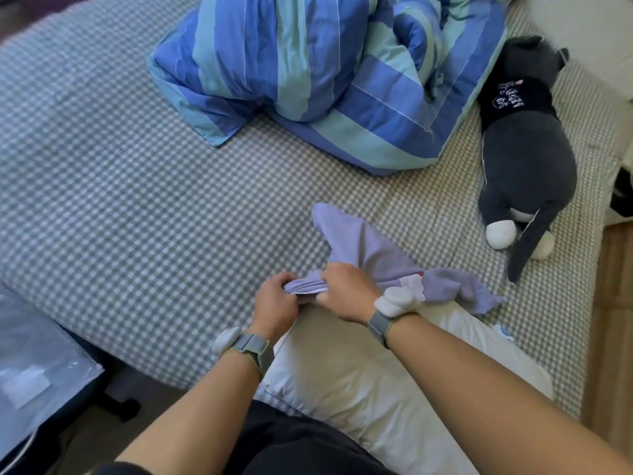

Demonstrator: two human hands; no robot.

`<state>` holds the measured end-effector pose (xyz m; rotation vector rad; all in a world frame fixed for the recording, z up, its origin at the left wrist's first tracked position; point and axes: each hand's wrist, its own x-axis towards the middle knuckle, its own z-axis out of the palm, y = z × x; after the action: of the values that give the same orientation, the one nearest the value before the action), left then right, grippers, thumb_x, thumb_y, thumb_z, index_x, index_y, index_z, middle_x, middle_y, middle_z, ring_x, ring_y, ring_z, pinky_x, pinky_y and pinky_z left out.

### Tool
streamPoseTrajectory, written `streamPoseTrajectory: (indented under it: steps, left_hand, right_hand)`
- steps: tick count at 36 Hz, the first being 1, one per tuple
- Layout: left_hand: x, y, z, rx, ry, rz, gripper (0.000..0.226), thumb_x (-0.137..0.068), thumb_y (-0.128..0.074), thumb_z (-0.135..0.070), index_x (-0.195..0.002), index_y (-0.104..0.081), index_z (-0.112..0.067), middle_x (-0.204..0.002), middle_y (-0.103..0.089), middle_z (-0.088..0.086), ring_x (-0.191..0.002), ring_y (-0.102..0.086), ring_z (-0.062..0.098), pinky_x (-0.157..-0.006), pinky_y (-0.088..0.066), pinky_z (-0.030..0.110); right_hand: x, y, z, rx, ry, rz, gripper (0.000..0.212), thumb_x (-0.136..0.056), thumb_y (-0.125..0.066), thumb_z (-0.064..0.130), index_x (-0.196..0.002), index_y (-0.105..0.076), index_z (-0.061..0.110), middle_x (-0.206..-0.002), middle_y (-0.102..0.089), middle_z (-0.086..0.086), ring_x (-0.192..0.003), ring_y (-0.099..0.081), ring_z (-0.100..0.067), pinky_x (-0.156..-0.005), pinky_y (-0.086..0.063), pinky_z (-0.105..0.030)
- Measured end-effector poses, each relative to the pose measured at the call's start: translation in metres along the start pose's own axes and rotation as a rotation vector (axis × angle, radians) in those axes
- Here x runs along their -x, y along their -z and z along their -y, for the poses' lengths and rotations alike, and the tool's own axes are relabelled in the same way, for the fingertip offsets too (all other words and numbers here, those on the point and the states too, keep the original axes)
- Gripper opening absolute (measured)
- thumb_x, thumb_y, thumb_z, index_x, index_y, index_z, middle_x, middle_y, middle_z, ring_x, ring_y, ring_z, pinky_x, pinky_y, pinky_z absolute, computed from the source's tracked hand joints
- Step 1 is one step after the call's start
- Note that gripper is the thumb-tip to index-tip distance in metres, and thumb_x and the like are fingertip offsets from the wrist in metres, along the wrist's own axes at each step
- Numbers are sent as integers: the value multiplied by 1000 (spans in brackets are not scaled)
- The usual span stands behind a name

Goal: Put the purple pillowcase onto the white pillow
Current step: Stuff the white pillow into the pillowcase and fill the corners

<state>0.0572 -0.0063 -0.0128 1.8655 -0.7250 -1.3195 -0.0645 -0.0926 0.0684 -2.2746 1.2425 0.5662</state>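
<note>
The purple pillowcase (370,252) lies crumpled on the checked bed, just beyond the far end of the white pillow (359,378). The pillow rests at the bed's near edge, against my lap. My left hand (274,303) and my right hand (346,291) sit close together at the pillow's far end. Both grip a bunched edge of the pillowcase with curled fingers. The rest of the pillowcase trails away to the right, past my right wrist. Part of the pillow is hidden under my forearms.
A blue and teal striped duvet (325,73) is heaped at the far middle of the checked bed sheet (120,200). A dark grey plush toy (527,159) lies along the right side. A clear plastic bag (37,365) sits at the lower left, beside the bed.
</note>
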Motion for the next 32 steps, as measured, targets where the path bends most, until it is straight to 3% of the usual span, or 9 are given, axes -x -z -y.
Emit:
streamPoseTrajectory:
  steps: [4, 8, 10, 14, 19, 23, 27, 30, 32]
  left_hand:
    - [16, 1, -10, 482, 182, 423, 18, -86, -61, 1, -98, -72, -8, -79, -67, 0, -73, -54, 12, -65, -40, 21]
    - [11, 27, -10, 522, 336, 619, 35, -84, -64, -16, -116, -69, -4, -105, -69, 13, -94, -60, 23, -83, -43, 30]
    - [9, 32, -13, 438, 338, 651, 33, -94, -63, -25, -118, -67, -2, -108, -68, 14, -96, -61, 23, -86, -46, 30]
    - [6, 36, -16, 486, 316, 662, 49, -87, -69, -37, -120, -66, -1, -120, -62, 22, -107, -53, 37, -100, -38, 42]
    - [10, 41, -20, 553, 227, 670, 48, -90, -61, -28, -128, -62, 1, -131, -64, 17, -123, -57, 29, -112, -37, 42]
    - [17, 37, -23, 640, 222, 629, 49, -95, -58, -27, -136, -56, -1, -139, -57, 20, -135, -47, 37, -118, -31, 49]
    - [19, 37, -28, 733, 244, 599, 38, -94, -58, -27, -128, -66, -10, -145, -50, 23, -130, -47, 37, -113, -30, 47]
    - [22, 39, -34, 811, 273, 691, 32, -95, -55, -24, -123, -71, -18, -146, -51, 17, -129, -48, 30, -112, -31, 41]
    - [23, 42, -36, 827, 276, 702, 33, -94, -57, -24, -123, -71, -19, -143, -54, 15, -127, -52, 27, -113, -33, 41]
  right_hand:
    - [-3, 3, -15, -51, -133, -96, 6, -84, -54, 15, -88, -58, 14, -99, -64, -16, -92, -59, -39, -67, -39, -36]
    - [-12, -3, -8, -180, -92, -99, 16, -83, -50, 8, -85, -46, 22, -87, -55, -9, -81, -52, -36, -61, -38, -37]
    - [-16, -6, -1, -230, -90, -158, 23, -81, -52, 6, -91, -52, 26, -97, -58, -7, -95, -51, -31, -72, -41, -34]
    - [-14, -9, 6, -224, -198, -313, 27, -81, -59, 8, -105, -60, 20, -110, -63, 0, -116, -44, -26, -94, -44, -37]
    - [-5, -20, -5, -157, -202, -323, 29, -82, -59, 12, -108, -66, 24, -114, -58, -3, -109, -46, -30, -93, -39, -34]
    - [2, -9, -12, -369, -299, -392, 46, -82, -59, 8, -126, -57, 24, -130, -45, 0, -120, -40, -25, -104, -37, -34]
    - [28, -6, -6, -666, -395, -528, 15, -88, -64, 24, -101, -58, 21, -109, -50, 0, -96, -55, -20, -94, -47, -38]
    - [49, -17, 2, -674, -545, -659, 18, -89, -62, 34, -84, -55, 18, -94, -54, 2, -93, -53, -20, -89, -45, -36]
    - [53, -17, 13, -953, -600, -477, 28, -88, -60, 45, -80, -56, 19, -82, -62, 3, -81, -59, -19, -83, -52, -44]
